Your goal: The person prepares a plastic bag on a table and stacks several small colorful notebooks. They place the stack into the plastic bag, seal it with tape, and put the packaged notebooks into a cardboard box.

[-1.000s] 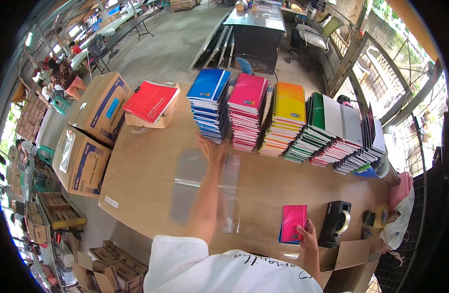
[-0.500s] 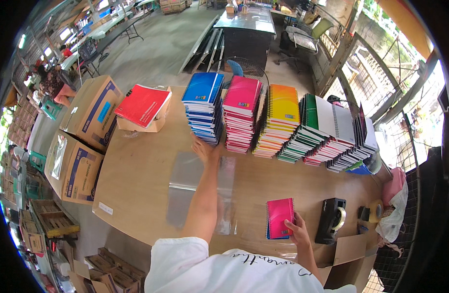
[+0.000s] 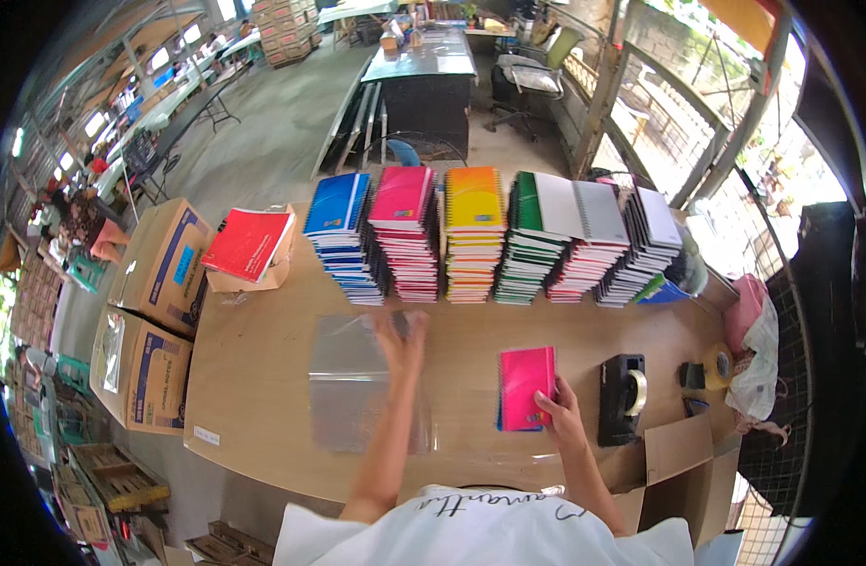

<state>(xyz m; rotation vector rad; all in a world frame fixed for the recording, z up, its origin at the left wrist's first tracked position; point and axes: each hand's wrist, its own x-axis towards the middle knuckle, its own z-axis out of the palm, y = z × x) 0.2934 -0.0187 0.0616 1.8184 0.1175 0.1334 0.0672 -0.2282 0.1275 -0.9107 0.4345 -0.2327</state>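
From where I sit, my right grip [image 3: 565, 412] is closed on the small notebooks [image 3: 525, 385], thumb pressed flat on the pink cover and fingers curled out of sight around the right edge. A little blue shows beneath the pink at the lower left, so I have more than one in hand. They are at the right front of the tabletop [image 3: 254, 377], between the clear plastic sheets [image 3: 343, 396] and the black tape dispenser [image 3: 621, 406]; I cannot tell whether they rest on the surface or hang just above it.

My left grip [image 3: 400, 338] is blurred. It reaches over the upper right part of the plastic sheets, thumb and fingers seemingly apart, but I cannot tell whether they pinch or touch the film. The fingertips point at the foot of the row, just in front of the blue stack [image 3: 341, 245] and the pink stack [image 3: 404, 236]. Along that row, rightward, I see the yellow stack [image 3: 472, 236] and the green stack [image 3: 525, 250]. A red notebook [image 3: 249, 245] lies on a small carton at the far left.
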